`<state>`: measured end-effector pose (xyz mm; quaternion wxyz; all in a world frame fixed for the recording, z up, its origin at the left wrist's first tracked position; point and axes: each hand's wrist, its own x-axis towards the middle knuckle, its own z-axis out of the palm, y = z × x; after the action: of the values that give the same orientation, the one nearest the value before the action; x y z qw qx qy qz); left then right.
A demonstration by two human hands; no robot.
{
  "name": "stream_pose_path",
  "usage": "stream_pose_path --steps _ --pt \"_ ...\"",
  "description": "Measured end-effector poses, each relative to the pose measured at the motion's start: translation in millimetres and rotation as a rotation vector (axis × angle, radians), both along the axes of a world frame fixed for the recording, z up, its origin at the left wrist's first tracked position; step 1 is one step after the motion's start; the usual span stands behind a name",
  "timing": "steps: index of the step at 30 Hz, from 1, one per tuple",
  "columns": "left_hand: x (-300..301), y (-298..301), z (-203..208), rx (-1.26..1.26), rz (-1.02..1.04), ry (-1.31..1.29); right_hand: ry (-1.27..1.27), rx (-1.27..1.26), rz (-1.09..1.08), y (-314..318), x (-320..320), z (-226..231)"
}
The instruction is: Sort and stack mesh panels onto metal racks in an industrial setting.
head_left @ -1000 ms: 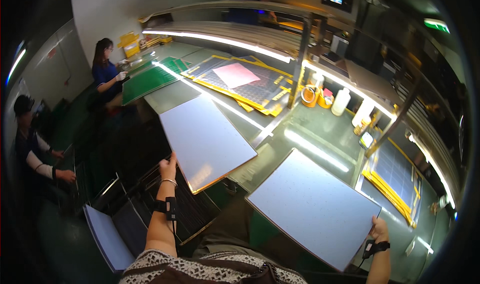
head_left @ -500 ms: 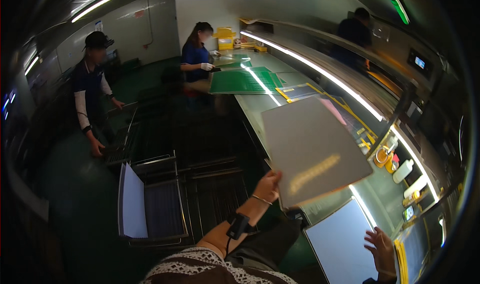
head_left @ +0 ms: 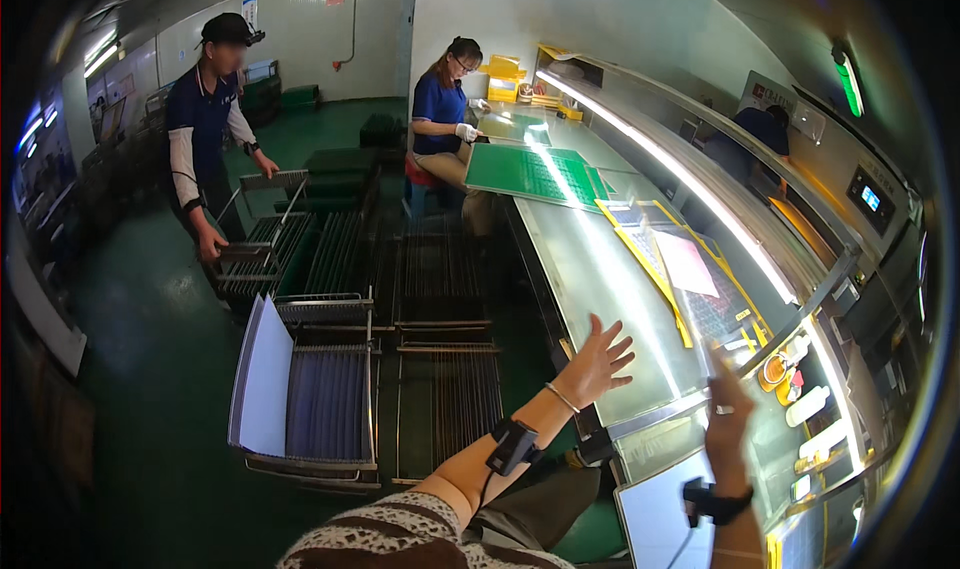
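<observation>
My left hand [head_left: 597, 361] is stretched out over the near edge of the lit workbench [head_left: 600, 299], fingers spread and nothing in them. To its right my right hand [head_left: 728, 414] is raised above the bench. Its fingers are smeared by motion, so whether they hold anything is unclear. Below the right hand a pale white-blue panel [head_left: 660, 514] lies at the near end of the bench, partly hidden by my right forearm. Beyond both hands lies a dark, yellow-edged sheet [head_left: 645, 254] with a pale pink sheet [head_left: 685, 264] on it.
A wire rack [head_left: 375, 409] with upright panels stands left of me. A co-worker [head_left: 205, 119] grips another rack [head_left: 265, 254]. Another, wearing white gloves, sits by green panels [head_left: 515, 174] at the far bench. Bottles [head_left: 808, 406] line the right side under a light strip.
The large grey panel that my left hand held is out of that hand and no longer visible. My left hand has opened and moved right; my right hand has risen up and forward.
</observation>
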<state>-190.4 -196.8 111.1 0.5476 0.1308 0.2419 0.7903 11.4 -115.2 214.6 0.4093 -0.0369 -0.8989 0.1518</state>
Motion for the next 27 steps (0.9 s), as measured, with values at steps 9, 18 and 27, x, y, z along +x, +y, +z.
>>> stream_pose_path --steps 9,18,27 --pt "1 -23 -104 0.109 0.212 -0.353 -0.685 -0.017 0.257 -60 -52 -120" --pt "3 -36 -122 0.085 0.184 -0.394 -0.652 -0.071 0.251 -61 -42 -145" --pt "-9 -28 -125 0.125 0.180 -0.362 -0.412 -0.733 0.036 -21 -42 -161"
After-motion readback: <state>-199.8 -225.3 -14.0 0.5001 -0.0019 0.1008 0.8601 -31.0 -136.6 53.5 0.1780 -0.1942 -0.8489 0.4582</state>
